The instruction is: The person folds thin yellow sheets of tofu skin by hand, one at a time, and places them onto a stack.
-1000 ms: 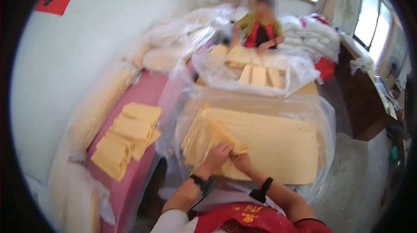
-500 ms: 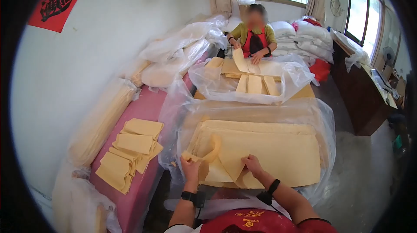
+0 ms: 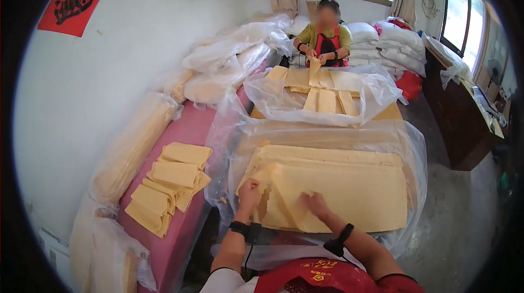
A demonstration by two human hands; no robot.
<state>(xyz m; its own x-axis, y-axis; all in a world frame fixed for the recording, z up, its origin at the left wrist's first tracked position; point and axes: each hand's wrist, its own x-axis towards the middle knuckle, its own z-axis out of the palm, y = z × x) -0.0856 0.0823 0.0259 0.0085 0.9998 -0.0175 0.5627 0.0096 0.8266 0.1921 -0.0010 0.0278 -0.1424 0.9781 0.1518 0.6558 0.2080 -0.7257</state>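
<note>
A stack of thin, pale-yellow sheets point(image 3: 355, 184), resembling tofu skin, lies flat before me on clear plastic. At its left end, the near-left part of the top sheet point(image 3: 287, 204) is raised and creased between my hands. My left hand point(image 3: 249, 194) is closed on the sheet's left edge, where a curled, blurred strip shows. Farther right, my right hand point(image 3: 315, 205) pinches a raised fold of the same sheet. The fingertips of both hands are partly hidden.
Folded yellow sheets point(image 3: 176, 174) rest on a pink surface point(image 3: 188, 129) to the left. Wrapped rolls point(image 3: 134, 145) line the wall. Across the table a co-worker point(image 3: 326, 36) handles similar sheets on plastic point(image 3: 376, 96). A dark wooden cabinet point(image 3: 456, 118) stands right.
The curled strip near my left hand has dropped from its upright loop, and that hand is slightly farther up the sheet. The co-worker's hands have come together around a raised piece.
</note>
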